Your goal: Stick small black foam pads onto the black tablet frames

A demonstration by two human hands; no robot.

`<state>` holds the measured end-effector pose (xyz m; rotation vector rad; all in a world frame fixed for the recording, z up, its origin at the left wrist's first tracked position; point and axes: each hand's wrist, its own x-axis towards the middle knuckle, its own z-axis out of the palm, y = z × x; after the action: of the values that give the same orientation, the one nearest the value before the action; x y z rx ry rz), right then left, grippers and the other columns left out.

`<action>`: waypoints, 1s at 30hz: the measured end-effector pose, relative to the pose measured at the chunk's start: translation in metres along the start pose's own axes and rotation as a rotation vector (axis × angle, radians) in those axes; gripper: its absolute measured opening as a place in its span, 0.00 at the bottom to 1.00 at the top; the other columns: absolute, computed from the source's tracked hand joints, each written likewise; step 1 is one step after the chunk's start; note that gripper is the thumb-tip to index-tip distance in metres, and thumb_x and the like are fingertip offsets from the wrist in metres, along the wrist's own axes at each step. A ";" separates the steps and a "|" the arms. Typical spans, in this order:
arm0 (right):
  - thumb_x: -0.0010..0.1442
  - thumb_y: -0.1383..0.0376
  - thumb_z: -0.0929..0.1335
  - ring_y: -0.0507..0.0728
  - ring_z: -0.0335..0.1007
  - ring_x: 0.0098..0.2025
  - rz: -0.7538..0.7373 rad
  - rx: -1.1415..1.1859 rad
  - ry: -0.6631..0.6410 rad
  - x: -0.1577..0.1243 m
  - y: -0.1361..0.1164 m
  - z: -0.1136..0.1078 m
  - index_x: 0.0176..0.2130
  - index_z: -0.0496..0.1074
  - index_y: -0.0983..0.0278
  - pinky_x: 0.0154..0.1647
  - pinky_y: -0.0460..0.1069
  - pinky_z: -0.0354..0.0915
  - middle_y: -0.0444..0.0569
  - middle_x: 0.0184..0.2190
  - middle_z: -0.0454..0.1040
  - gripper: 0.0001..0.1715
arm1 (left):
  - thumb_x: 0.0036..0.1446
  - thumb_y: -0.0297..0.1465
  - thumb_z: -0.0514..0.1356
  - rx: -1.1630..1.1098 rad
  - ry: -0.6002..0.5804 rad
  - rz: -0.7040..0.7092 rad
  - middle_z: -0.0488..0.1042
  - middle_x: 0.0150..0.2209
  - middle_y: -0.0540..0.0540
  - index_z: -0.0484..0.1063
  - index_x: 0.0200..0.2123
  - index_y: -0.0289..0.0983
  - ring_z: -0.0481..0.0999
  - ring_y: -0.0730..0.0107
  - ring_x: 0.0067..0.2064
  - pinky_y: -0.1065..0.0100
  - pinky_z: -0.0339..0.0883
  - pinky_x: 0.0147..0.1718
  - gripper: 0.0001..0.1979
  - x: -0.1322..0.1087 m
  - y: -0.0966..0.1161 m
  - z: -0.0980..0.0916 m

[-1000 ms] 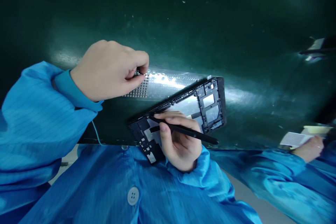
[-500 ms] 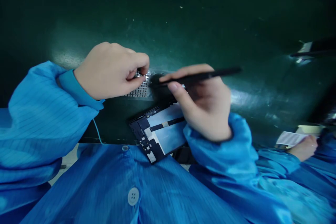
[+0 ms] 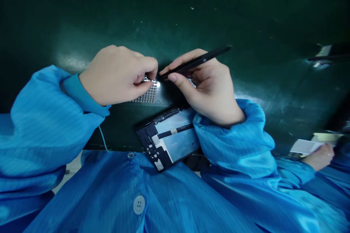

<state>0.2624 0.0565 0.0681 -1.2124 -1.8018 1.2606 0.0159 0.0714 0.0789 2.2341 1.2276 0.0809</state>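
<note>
My left hand (image 3: 117, 76) is closed, its thumb and forefinger pinched at a sheet (image 3: 146, 96) of small grey squares in a grid. The fingers cover part of the sheet, and a few squares near the fingertips shine brightly. My right hand (image 3: 206, 83) holds slim black tweezers (image 3: 194, 63) like a pen, their tip down beside the left fingertips; the tip itself is hard to make out. Below the hands, an opened tablet-like device (image 3: 175, 142) lies tilted at the table's near edge, showing a black frame, a bluish panel and a dark ribbon strip.
The dark green table (image 3: 164, 7) carries small white specks. At the right, a co-worker's hand (image 3: 318, 156) is by a striped white sheet (image 3: 303, 146). Farther up on that side lies a blurred dark object with a pale part (image 3: 324, 52).
My right hand has moved up and left, bringing the tweezers' tip close to the left fingertips, with their rear end raised. The left hand keeps its pinch. The view has shifted slightly.
</note>
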 end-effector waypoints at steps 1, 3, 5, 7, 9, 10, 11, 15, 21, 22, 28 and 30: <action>0.71 0.47 0.80 0.62 0.89 0.51 0.000 -0.006 0.000 0.002 0.001 -0.001 0.46 0.82 0.56 0.58 0.56 0.85 0.49 0.47 0.88 0.18 | 0.68 0.36 0.61 0.012 -0.008 -0.002 0.80 0.32 0.50 0.85 0.47 0.46 0.80 0.61 0.38 0.61 0.63 0.39 0.11 0.000 0.000 0.000; 0.70 0.45 0.80 0.61 0.89 0.48 0.007 0.024 0.025 -0.001 0.002 -0.003 0.47 0.81 0.56 0.55 0.56 0.86 0.48 0.45 0.88 0.20 | 0.69 0.37 0.61 0.043 -0.014 -0.003 0.79 0.32 0.50 0.84 0.47 0.46 0.78 0.61 0.36 0.60 0.60 0.37 0.11 -0.001 0.001 -0.001; 0.72 0.44 0.78 0.60 0.88 0.44 0.032 0.076 0.098 -0.016 0.001 -0.001 0.48 0.79 0.56 0.51 0.57 0.86 0.46 0.43 0.87 0.20 | 0.70 0.37 0.60 0.064 -0.015 0.002 0.79 0.32 0.50 0.83 0.46 0.47 0.75 0.62 0.34 0.58 0.56 0.35 0.10 -0.001 0.001 -0.002; 0.76 0.48 0.76 0.59 0.88 0.42 0.051 0.095 0.238 -0.043 -0.004 0.007 0.49 0.78 0.54 0.48 0.58 0.87 0.46 0.43 0.87 0.15 | 0.70 0.37 0.60 0.063 -0.015 0.014 0.79 0.32 0.50 0.81 0.45 0.46 0.74 0.63 0.33 0.58 0.55 0.34 0.09 -0.002 0.000 -0.002; 0.78 0.55 0.75 0.59 0.87 0.41 0.050 0.079 0.393 -0.076 -0.011 0.021 0.50 0.78 0.54 0.46 0.58 0.86 0.46 0.41 0.86 0.07 | 0.70 0.38 0.59 0.050 -0.007 0.030 0.79 0.32 0.50 0.80 0.44 0.46 0.75 0.63 0.33 0.58 0.56 0.33 0.09 -0.002 -0.001 -0.002; 0.78 0.59 0.74 0.59 0.88 0.42 0.036 0.068 0.446 -0.090 -0.013 0.030 0.50 0.78 0.54 0.46 0.58 0.86 0.46 0.41 0.85 0.04 | 0.70 0.38 0.59 0.044 -0.001 0.035 0.80 0.32 0.50 0.80 0.43 0.46 0.75 0.63 0.32 0.57 0.56 0.33 0.09 -0.002 -0.002 -0.002; 0.78 0.62 0.74 0.59 0.88 0.41 0.008 0.056 0.481 -0.103 -0.015 0.038 0.51 0.77 0.55 0.46 0.58 0.85 0.46 0.40 0.85 0.03 | 0.70 0.39 0.59 0.037 0.005 0.039 0.80 0.32 0.50 0.79 0.43 0.46 0.74 0.62 0.32 0.57 0.56 0.33 0.09 -0.003 -0.002 -0.002; 0.76 0.70 0.71 0.60 0.89 0.44 -0.088 0.025 0.473 -0.120 -0.015 0.061 0.52 0.75 0.56 0.48 0.59 0.85 0.48 0.41 0.87 0.10 | 0.70 0.40 0.56 0.036 0.011 0.042 0.81 0.33 0.49 0.79 0.43 0.47 0.75 0.61 0.33 0.56 0.57 0.32 0.11 -0.003 -0.003 -0.001; 0.73 0.75 0.71 0.60 0.89 0.46 -0.108 -0.007 0.440 -0.115 -0.012 0.061 0.54 0.74 0.57 0.50 0.58 0.85 0.50 0.43 0.87 0.16 | 0.70 0.41 0.57 0.031 0.022 0.059 0.81 0.33 0.51 0.78 0.42 0.47 0.75 0.63 0.33 0.56 0.59 0.32 0.11 -0.003 -0.005 0.000; 0.72 0.76 0.72 0.60 0.89 0.46 -0.111 -0.040 0.430 -0.117 -0.015 0.059 0.54 0.74 0.57 0.49 0.58 0.85 0.50 0.44 0.87 0.17 | 0.70 0.41 0.57 0.034 0.022 0.057 0.81 0.33 0.51 0.78 0.43 0.47 0.75 0.63 0.33 0.56 0.59 0.31 0.11 -0.003 -0.005 -0.001; 0.72 0.72 0.75 0.62 0.90 0.49 -0.072 -0.259 0.257 -0.098 -0.040 0.033 0.54 0.77 0.57 0.49 0.60 0.87 0.53 0.48 0.89 0.15 | 0.71 0.40 0.56 0.051 0.019 0.086 0.82 0.34 0.50 0.82 0.45 0.47 0.76 0.63 0.33 0.56 0.60 0.31 0.14 -0.003 -0.004 -0.002; 0.75 0.66 0.75 0.62 0.90 0.51 -0.073 -0.220 0.205 -0.070 -0.035 0.017 0.53 0.79 0.56 0.53 0.60 0.87 0.51 0.49 0.89 0.09 | 0.72 0.40 0.55 0.031 0.005 0.128 0.83 0.34 0.49 0.83 0.47 0.46 0.76 0.65 0.33 0.57 0.60 0.32 0.16 -0.002 -0.005 -0.002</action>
<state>0.2631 -0.0188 0.0958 -1.3291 -1.8481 0.8804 0.0100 0.0728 0.0783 2.3395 1.0941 0.1185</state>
